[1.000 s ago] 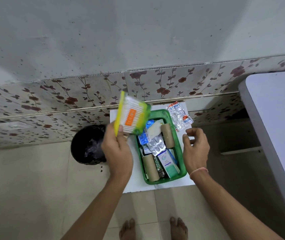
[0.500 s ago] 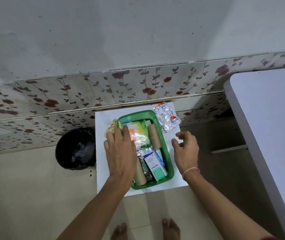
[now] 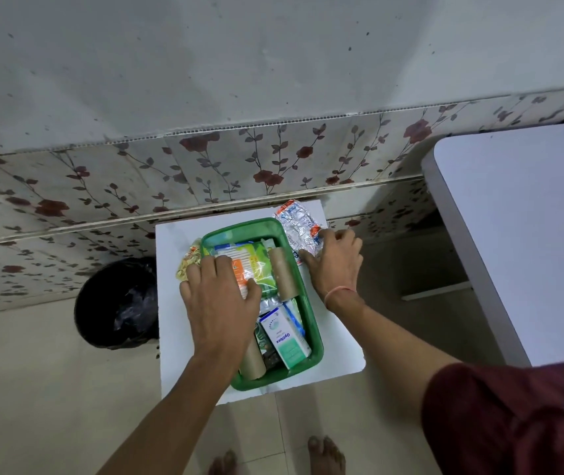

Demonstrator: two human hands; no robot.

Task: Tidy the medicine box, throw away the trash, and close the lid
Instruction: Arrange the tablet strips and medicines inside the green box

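A green medicine box (image 3: 312, 317) sits on a white board (image 3: 177, 303) on the floor. My left hand (image 3: 220, 299) lies flat on a yellow-green cotton swab pack (image 3: 256, 265) resting in the box's far end. Inside are also two cardboard tubes (image 3: 282, 274), a teal and white medicine carton (image 3: 285, 339) and foil blister strips. My right hand (image 3: 333, 265) rests on a clear bag of blister packs (image 3: 299, 226) lying outside the box at its far right corner. A yellow wrapper (image 3: 188, 264) lies just left of the box. No lid is visible.
A black bin with a black liner (image 3: 119, 303) stands left of the board. A floral tiled wall runs behind. A white table top (image 3: 527, 234) fills the right side. My bare feet show at the bottom edge.
My left hand brought the cotton swab pack down from the air into the box and now presses on it. My right hand moved forward onto the bag of blister packs.
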